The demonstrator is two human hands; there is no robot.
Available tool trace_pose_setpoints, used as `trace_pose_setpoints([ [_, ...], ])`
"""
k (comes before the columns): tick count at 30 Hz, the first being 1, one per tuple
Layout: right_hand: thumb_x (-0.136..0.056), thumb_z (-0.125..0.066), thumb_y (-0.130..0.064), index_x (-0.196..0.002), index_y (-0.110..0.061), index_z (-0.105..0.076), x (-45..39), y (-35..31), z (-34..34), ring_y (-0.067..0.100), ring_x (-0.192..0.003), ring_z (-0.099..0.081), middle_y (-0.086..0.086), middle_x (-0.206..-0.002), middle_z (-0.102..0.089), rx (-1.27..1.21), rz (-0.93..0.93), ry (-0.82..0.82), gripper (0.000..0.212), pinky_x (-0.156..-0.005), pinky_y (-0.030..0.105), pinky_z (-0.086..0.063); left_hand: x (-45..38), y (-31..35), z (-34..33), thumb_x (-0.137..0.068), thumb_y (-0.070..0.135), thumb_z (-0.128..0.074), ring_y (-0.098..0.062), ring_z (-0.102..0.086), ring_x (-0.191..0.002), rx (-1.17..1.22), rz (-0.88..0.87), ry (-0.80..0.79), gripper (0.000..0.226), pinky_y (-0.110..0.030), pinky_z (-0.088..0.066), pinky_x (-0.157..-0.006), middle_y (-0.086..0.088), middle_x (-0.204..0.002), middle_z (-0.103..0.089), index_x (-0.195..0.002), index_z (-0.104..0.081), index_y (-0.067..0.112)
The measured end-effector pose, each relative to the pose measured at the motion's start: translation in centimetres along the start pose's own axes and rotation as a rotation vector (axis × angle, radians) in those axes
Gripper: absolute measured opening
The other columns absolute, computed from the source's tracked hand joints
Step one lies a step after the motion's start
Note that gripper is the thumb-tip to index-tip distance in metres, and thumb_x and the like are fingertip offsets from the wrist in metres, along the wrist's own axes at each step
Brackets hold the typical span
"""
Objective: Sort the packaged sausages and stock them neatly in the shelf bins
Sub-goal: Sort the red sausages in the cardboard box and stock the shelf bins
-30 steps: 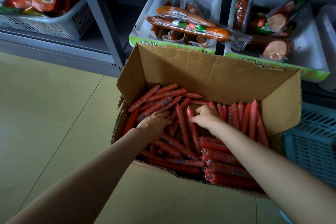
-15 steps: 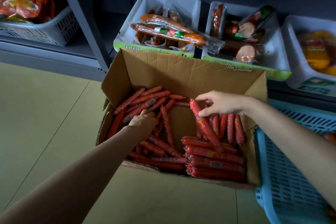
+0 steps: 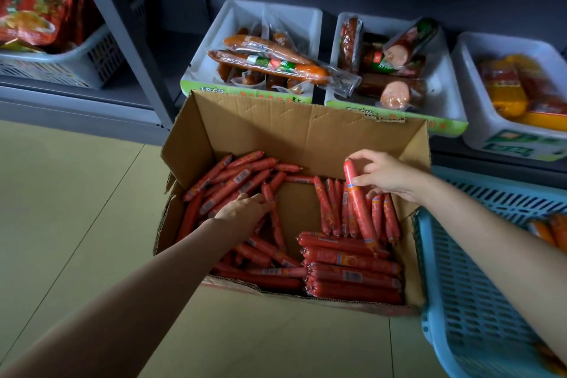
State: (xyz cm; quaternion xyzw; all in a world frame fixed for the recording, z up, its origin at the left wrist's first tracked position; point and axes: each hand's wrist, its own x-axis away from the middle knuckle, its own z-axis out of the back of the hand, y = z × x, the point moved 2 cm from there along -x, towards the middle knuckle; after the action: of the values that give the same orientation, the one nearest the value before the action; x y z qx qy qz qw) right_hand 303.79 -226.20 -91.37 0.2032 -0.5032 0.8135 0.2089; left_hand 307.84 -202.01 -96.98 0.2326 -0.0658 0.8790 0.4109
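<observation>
An open cardboard box (image 3: 294, 129) on the floor holds several red packaged sausages. My right hand (image 3: 385, 175) pinches the top of one red sausage (image 3: 360, 209), held tilted above an upright row at the box's right side. Stacked sausages (image 3: 349, 276) lie flat in the front right corner. My left hand (image 3: 245, 212) rests on the loose pile of sausages (image 3: 227, 184) at the left, fingers curled around one of them. Bare cardboard shows in the box's middle.
Three white shelf bins stand behind the box: the left bin (image 3: 214, 37) with long orange sausages, the middle bin (image 3: 441, 92) with thick cut sausages, the right bin (image 3: 484, 129) with yellow packs. A blue basket (image 3: 472, 270) sits at the right. A grey shelf post (image 3: 122, 37) rises at left.
My right hand has lifted one sausage out of the pile and carried it to the right, over the upright row. The camera view shifted right. My left hand stayed on the left pile.
</observation>
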Motion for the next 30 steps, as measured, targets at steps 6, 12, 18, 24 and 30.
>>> trace_pose_setpoints([
  [6, -0.084, -0.069, -0.010, -0.116, -0.026, -0.055, 1.9, -1.4, -1.9, 0.013, -0.088, -0.063, 0.000, -0.110, -0.062, 0.417, 0.195, -0.368, 0.039, -0.083, 0.027, -0.053, -0.5, -1.3, -1.3, -0.087, -0.001, -0.056, -0.021, -0.045, -0.124, 0.047, 0.065, 0.043, 0.080, -0.026, -0.045, -0.098, -0.001, -0.147, -0.023, -0.149, -0.015, 0.028],
  [12, -0.082, -0.070, -0.017, -0.119, -0.020, -0.062, 1.2, 1.4, -4.4, 0.018, -0.103, -0.057, 0.000, -0.114, -0.061, 0.929, 0.156, -0.383, 0.038, -0.085, 0.027, -0.047, -0.6, -1.2, -0.6, -0.087, 0.014, -0.063, -0.030, -0.044, -0.128, 0.178, 0.181, 0.075, 0.090, -0.031, -0.046, -0.095, -0.011, -0.151, -0.010, -0.148, 0.000, 0.034],
  [18, -0.084, -0.066, -0.013, -0.118, -0.021, -0.064, 0.3, 2.3, -4.0, 0.020, -0.109, -0.056, 0.001, -0.123, -0.060, 0.972, 0.123, -0.328, 0.035, -0.095, 0.036, -0.047, -0.4, -2.8, -0.3, -0.084, 0.030, -0.066, -0.028, -0.050, -0.120, 0.342, 0.252, 0.091, 0.071, -0.034, -0.045, -0.092, -0.011, -0.134, -0.046, -0.142, -0.027, 0.016],
  [24, -0.082, -0.070, -0.021, -0.099, -0.023, -0.062, -0.4, 2.5, -4.9, 0.014, -0.094, -0.049, -0.003, -0.101, -0.049, 1.090, 0.142, -0.275, 0.019, -0.075, 0.028, -0.045, 0.6, -5.2, -2.0, -0.078, 0.032, -0.073, -0.023, -0.051, -0.119, 0.237, 0.390, -0.126, 0.065, -0.030, -0.045, -0.094, -0.008, -0.130, -0.052, -0.132, -0.043, 0.011],
  [30, -0.084, -0.068, -0.026, -0.106, -0.019, -0.064, -1.4, 0.2, -6.6, 0.013, -0.093, -0.054, -0.004, -0.097, -0.059, 0.836, 0.293, -0.121, 0.023, -0.082, 0.027, -0.044, 1.1, -5.7, -1.5, -0.077, 0.035, -0.073, -0.022, -0.052, -0.117, 0.474, 0.358, -0.018, 0.065, -0.028, -0.044, -0.094, -0.006, -0.130, -0.053, -0.134, -0.046, 0.016],
])
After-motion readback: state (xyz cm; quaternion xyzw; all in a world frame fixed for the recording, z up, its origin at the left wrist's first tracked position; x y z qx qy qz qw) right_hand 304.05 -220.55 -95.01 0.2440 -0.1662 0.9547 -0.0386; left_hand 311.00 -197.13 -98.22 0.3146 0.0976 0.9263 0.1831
